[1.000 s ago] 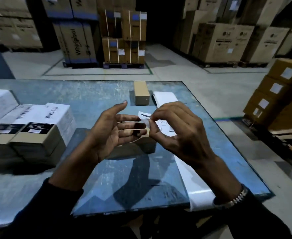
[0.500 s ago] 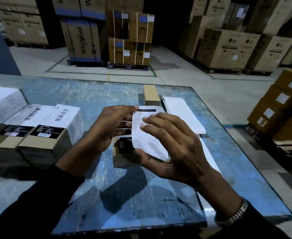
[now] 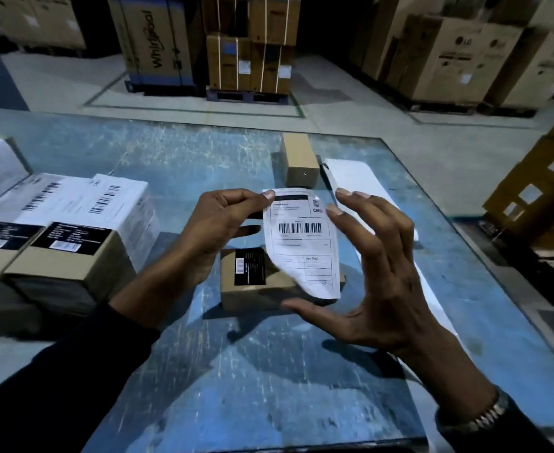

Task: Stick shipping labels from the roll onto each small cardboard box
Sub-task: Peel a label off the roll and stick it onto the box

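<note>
Head view: L hand (image 3: 213, 230) pinches top-left corner of shipping label (image 3: 303, 243), held printed side up above small cardboard box (image 3: 256, 282) on blue table (image 3: 269, 371). R hand (image 3: 377, 273) spread, fingertips at label's right edge, thumb under its lower corner.

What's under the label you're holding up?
A small cardboard box on the table, its black sticker showing. The shipping label covers the box's right part.
</note>
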Motion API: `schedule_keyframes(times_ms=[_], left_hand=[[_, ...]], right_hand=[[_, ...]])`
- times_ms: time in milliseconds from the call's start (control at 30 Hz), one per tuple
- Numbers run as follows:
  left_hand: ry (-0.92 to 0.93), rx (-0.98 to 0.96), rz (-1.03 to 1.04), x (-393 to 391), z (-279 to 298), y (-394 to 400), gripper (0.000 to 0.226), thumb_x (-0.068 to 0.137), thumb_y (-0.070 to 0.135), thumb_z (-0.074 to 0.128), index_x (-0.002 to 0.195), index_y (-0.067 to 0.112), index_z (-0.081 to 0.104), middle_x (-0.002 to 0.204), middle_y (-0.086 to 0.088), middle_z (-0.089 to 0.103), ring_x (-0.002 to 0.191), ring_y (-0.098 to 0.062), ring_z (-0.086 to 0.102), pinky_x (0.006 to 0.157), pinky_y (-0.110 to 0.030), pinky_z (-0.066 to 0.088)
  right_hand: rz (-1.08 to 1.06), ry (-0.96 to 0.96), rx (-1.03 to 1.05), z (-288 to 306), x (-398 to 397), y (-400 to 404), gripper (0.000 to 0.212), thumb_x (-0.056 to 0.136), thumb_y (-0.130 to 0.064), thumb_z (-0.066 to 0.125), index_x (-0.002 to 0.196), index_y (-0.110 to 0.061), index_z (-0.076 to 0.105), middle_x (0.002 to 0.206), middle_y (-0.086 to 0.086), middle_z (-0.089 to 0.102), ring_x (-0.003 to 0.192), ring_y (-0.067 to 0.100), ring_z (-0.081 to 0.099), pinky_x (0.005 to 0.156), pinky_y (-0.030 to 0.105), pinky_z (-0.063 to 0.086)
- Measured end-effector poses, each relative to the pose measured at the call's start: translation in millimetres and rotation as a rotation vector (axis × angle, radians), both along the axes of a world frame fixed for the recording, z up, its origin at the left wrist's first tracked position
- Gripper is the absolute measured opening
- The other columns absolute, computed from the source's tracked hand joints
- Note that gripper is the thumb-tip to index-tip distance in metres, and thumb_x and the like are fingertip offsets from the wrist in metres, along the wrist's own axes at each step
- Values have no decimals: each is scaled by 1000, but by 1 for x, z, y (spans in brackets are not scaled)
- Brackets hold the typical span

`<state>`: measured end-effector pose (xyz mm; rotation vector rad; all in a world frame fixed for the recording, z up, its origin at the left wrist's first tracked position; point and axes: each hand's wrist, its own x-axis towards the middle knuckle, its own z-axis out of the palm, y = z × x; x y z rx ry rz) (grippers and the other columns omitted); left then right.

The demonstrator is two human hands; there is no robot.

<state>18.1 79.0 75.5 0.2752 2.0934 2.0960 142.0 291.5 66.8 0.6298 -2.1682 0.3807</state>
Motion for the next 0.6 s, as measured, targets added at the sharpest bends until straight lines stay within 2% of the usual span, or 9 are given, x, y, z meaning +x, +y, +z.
schedule_keyframes(times_ms=[67,167,267,333,400,500,600], left_hand=[[-53,28,-1,-1,-5,0,26,98,31,76,101,6,82,103,-8,83,99,-22,79,93,-31,63],[-121,82,10,-1,-10,1,21,98,28,75,101,8,82,101,-7,83,92,-18,78,79,-23,61],[-124,71,18,-1,-15,4,19,98,27,74,101,11,82,102,-8,83,93,-18,78,80,-26,61],[-116,68,14,-1,-16,3,20,98,28,74,102,9,82,104,-10,83,96,-21,78,85,-29,62],[-108,54,13,0,-17,4,22,98,29,74,104,8,82,105,-10,82,98,-23,78,86,-30,61],[-124,66,-1,2,-19,4,21,97,30,75,98,10,83,104,-15,82,92,-29,77,90,-43,62],[-133,69,-1,2,-20,4,23,97,30,75,98,9,83,104,-17,81,92,-31,76,93,-48,61]], right_hand=[[1,-28,-30,-4,2,1,105,73,-65,91,148,-5,49,154,19,50,145,40,47,120,55,38],[-9,-136,-169,-8,5,3,101,73,-62,92,146,-5,53,151,7,52,142,30,48,119,45,39],[-79,-283,-498,-13,4,7,78,79,-57,88,139,-17,60,140,-6,62,135,15,56,107,33,47],[-100,-401,-742,-15,-2,8,65,81,-53,87,134,-24,63,127,-13,71,125,11,65,98,32,53],[-87,-528,-928,-15,-7,11,51,84,-43,89,126,-24,66,110,-12,78,111,7,72,86,28,56],[-74,-617,-983,-15,-8,13,36,89,-30,85,120,-22,69,93,-11,79,92,4,74,65,17,51],[-59,-646,-940,-16,-7,11,32,92,-26,83,121,-24,69,92,-8,79,90,7,75,60,23,53]])
